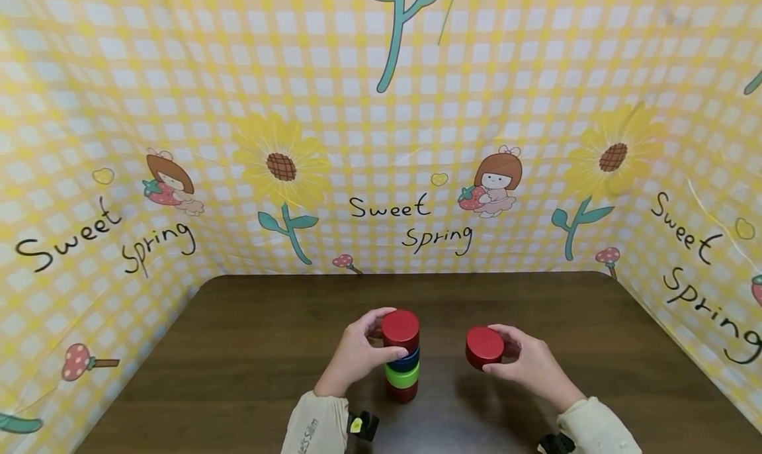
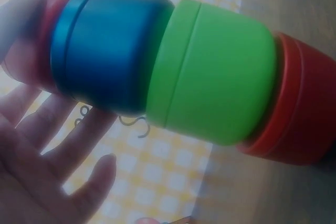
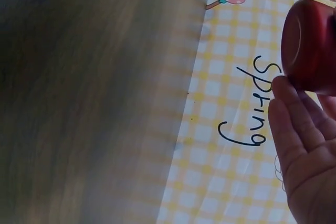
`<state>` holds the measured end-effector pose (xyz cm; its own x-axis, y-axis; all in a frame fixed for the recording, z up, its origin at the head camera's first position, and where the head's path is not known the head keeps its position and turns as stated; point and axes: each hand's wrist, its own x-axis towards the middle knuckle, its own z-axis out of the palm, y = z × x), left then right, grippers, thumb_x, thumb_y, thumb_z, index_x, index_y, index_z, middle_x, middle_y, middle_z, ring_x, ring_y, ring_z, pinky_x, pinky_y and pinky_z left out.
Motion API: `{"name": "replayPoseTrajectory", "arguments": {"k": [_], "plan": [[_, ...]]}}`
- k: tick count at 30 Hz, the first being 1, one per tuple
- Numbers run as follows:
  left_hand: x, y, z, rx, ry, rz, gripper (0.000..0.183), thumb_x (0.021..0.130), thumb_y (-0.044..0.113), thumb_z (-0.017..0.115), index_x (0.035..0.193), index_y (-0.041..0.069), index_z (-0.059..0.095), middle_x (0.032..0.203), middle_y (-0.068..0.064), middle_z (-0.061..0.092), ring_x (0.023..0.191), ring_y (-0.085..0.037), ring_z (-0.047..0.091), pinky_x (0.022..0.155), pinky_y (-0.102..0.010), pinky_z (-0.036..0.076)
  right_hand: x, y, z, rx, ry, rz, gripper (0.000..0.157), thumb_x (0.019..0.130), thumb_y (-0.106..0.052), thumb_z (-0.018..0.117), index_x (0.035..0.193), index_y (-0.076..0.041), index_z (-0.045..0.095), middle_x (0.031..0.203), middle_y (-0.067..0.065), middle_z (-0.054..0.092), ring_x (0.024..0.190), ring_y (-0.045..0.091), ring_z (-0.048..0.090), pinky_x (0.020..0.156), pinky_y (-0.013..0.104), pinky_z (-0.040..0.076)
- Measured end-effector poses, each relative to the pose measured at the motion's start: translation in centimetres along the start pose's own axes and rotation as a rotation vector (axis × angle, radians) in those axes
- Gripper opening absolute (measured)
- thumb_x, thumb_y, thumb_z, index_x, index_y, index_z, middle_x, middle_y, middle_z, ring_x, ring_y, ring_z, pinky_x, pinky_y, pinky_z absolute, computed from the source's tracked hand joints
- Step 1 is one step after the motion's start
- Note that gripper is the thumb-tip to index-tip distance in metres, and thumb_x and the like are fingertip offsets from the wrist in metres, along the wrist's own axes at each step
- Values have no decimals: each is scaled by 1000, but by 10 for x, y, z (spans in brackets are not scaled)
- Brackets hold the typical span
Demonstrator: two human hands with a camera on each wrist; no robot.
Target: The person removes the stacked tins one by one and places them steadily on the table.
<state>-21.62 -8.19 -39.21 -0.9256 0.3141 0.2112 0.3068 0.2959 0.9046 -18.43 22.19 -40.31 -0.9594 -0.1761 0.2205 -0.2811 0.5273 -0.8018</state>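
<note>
A stack of small round lidded canisters stands on the table. From the bottom up they are a dark red canister (image 2: 310,103), a green canister (image 1: 403,376), a blue canister (image 2: 113,51) and a red canister (image 1: 401,328) on top. My left hand (image 1: 360,353) grips the top red one at the side, thumb in front and fingers behind. To the right of the stack, another red canister (image 1: 485,347) hangs above the table, pinched between thumb and fingers of my right hand (image 1: 530,364). In the right wrist view its bare underside shows.
The dark wood table (image 1: 268,328) runs back to a yellow checked cloth (image 1: 381,143) with printed flowers and words. That cloth also walls in the left and right sides. A black wrist strap (image 1: 364,425) sits on the left sleeve (image 1: 315,424).
</note>
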Motion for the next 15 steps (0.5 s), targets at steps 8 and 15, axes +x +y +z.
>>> {"name": "replayPoseTrajectory", "arguments": {"k": [8,15], "plan": [[-2,-1,0,6,4,10,58,78,20,81,129,6,56,111,-13,65,94,-24,58,76,-35,51,3,10,0,55,-139,-40,64,74,-14,83,125,8,53,112,18,64,94,20,65,76,27,52],[-2,1,-1,43,-4,44,58,78,21,81,129,6,56,110,-11,66,94,-25,59,74,-34,51,7,16,0,71,-249,-15,66,74,-16,83,127,6,52,115,16,62,102,30,61,79,26,50]]}}
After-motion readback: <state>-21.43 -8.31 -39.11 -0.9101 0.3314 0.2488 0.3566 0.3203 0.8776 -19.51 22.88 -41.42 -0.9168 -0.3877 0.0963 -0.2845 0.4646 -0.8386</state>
